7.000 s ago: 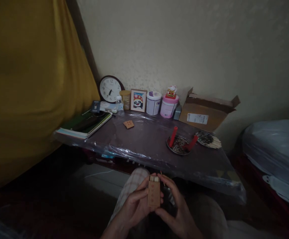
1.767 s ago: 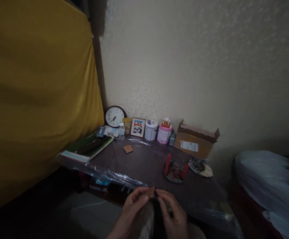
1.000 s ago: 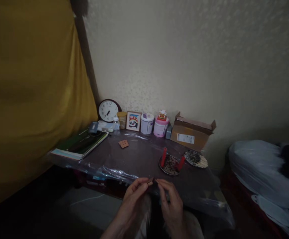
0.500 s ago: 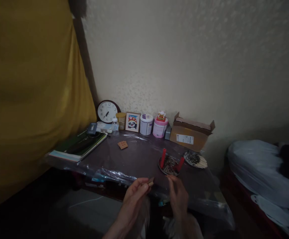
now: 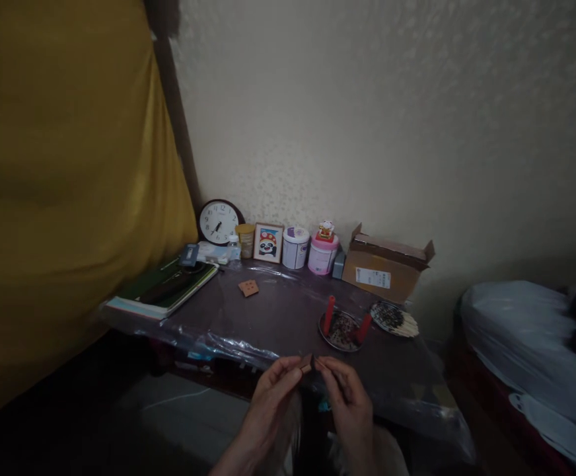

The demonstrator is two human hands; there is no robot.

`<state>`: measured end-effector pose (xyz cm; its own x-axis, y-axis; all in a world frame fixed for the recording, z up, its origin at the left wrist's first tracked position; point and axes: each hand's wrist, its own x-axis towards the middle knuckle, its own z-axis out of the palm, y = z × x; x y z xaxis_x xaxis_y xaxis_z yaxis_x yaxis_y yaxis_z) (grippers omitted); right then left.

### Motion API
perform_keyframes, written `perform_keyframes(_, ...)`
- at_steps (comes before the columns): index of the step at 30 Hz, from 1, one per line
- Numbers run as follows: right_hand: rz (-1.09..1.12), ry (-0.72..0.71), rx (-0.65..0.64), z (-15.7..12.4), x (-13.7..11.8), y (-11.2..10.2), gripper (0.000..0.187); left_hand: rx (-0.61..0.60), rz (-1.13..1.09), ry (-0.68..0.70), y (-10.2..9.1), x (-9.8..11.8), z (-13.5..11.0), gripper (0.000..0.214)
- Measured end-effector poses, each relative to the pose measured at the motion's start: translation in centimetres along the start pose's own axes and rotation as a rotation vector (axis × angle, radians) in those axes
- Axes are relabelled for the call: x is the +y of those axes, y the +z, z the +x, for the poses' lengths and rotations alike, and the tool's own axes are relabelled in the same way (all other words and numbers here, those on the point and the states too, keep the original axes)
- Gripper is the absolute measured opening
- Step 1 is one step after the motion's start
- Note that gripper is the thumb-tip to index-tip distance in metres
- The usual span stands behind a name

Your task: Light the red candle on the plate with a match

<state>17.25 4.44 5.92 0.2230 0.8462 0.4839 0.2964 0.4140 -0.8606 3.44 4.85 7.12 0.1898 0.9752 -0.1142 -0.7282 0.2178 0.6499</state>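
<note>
My left hand [image 5: 275, 387] is closed, pinching a small brown block-like piece [image 5: 306, 363] with a dark edge between thumb and fingers. It is close in colour to the small brown dotted squares [image 5: 248, 287] lying on the table. Fingertips of my right hand [image 5: 348, 390] are pressed together just beside that piece, at its dark edge. Whatever they pinch is too small to make out. Just beyond the hands stands a round dish [image 5: 340, 332] of dark bits with two red sticks like candles. Right of it, a plate [image 5: 387, 317] bears dark bits and pale thin sticks.
Along the wall stand a clock [image 5: 220, 223], a framed panda picture [image 5: 268, 243], a white tin [image 5: 296, 249], a pink tin [image 5: 323, 256] and a cardboard box [image 5: 384, 264]. Books [image 5: 169, 287] lie at left on the plastic-covered table [image 5: 268, 324]. A yellow curtain [image 5: 70, 198] hangs left.
My right hand has moved left and its fingertips now meet the small brown piece. My left hand has shifted slightly right. The view has turned a little; the table things stay put.
</note>
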Motion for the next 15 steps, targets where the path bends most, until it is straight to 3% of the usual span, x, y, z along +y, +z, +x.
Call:
perform_keyframes(7,-0.026,-0.01,-0.032,-0.11,0.11,-0.32,0.015,0.021,0.038,0.001,-0.27,-0.06,-0.21,0.029)
perform_keyframes(15,-0.094,0.02,-0.022,-0.27,-0.28,-0.46,0.017,-0.008,0.024,-0.007,-0.57,-0.25,-0.41,0.022)
